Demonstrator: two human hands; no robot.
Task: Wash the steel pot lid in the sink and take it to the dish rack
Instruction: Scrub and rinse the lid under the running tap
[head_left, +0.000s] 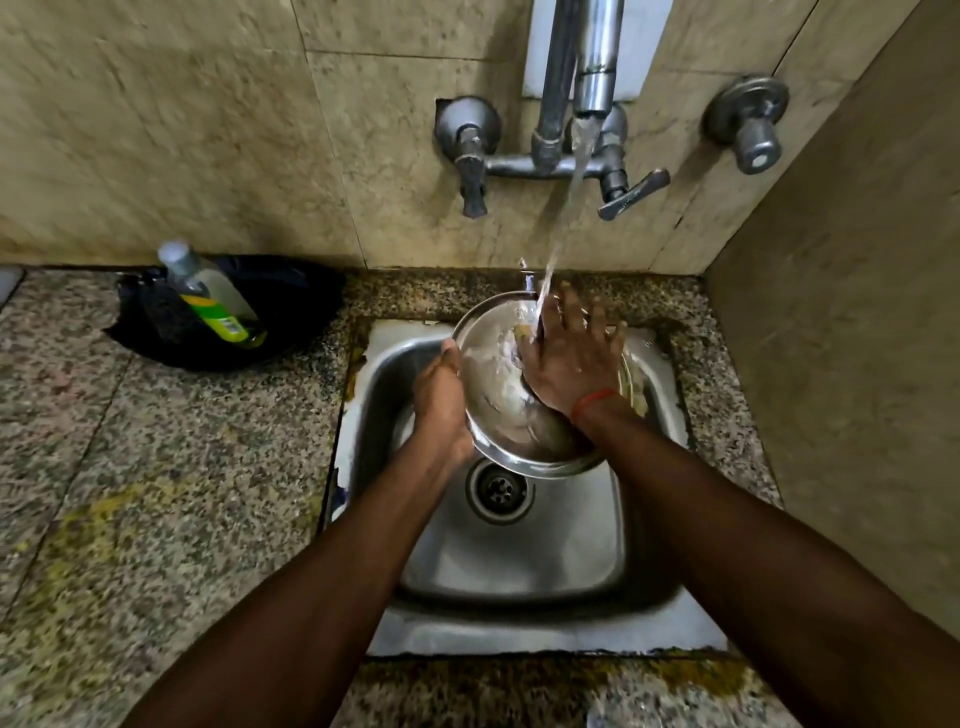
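Note:
The round steel pot lid (498, 405) is tilted over the steel sink (519, 561), under running water from the tap spout (595, 67). My left hand (441, 400) grips the lid's left rim. My right hand (571, 353) lies flat on the lid's inner face with fingers spread, the stream hitting near its fingertips. A yellowish scrub or residue shows under the right thumb; I cannot tell which. The lid's right part is hidden by my right hand.
A black dish (234, 312) holding a dish-soap bottle (213, 296) sits on the granite counter (130, 467) at the left. Two wall taps (470, 150) (750, 130) flank the spout. A tiled side wall (857, 364) closes in the right. The drain (498, 491) is below the lid.

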